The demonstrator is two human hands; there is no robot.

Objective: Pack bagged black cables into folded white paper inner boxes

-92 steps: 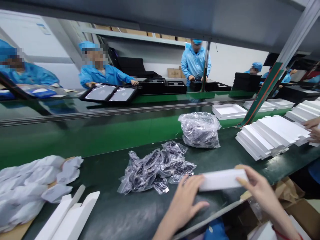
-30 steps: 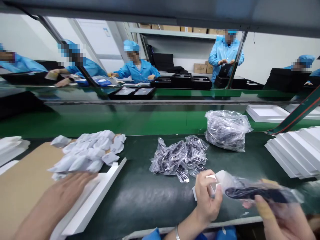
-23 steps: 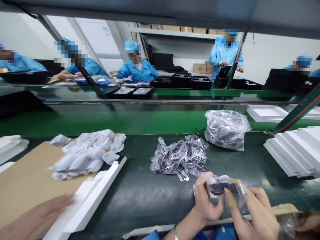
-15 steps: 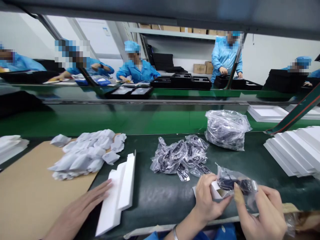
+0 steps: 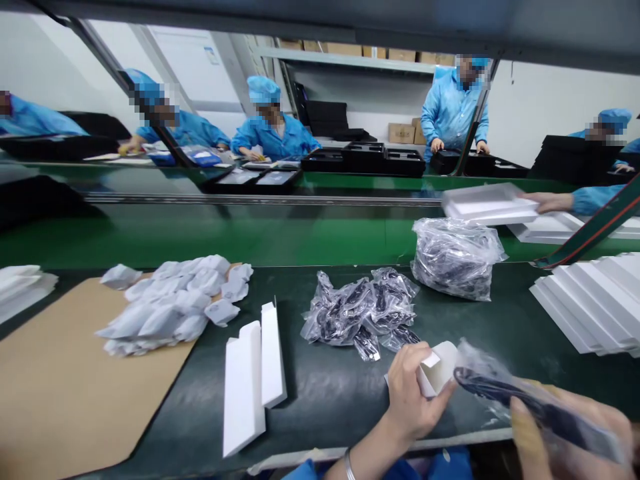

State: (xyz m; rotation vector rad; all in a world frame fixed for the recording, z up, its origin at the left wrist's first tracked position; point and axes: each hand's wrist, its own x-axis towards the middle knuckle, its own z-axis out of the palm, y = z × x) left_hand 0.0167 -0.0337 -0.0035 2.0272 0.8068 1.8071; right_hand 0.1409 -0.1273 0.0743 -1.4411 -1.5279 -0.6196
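Observation:
My left hand [image 5: 410,393] is closed on a small white box [image 5: 436,370] at the near edge of the green bench, its open end facing right. My right hand [image 5: 575,427], blurred at the lower right, grips a clear bag with a black cable [image 5: 520,400] in it. One end of the bag lies at the box's opening. A loose pile of the same bagged cables [image 5: 360,313] lies just beyond my left hand.
A full plastic bag of cables [image 5: 455,257] sits behind the pile. White foam pouches [image 5: 170,303] lie on a cardboard sheet [image 5: 60,393] at left, two flat white boxes [image 5: 253,380] beside it. Stacked white boxes [image 5: 590,300] stand right. A co-worker's hand holds a white tray [image 5: 490,203].
Another person's hand pushed the flat white boxes to the right and withdrew. My right hand drew the bagged cable out to the right. A co-worker's arm with a white tray appeared at back right.

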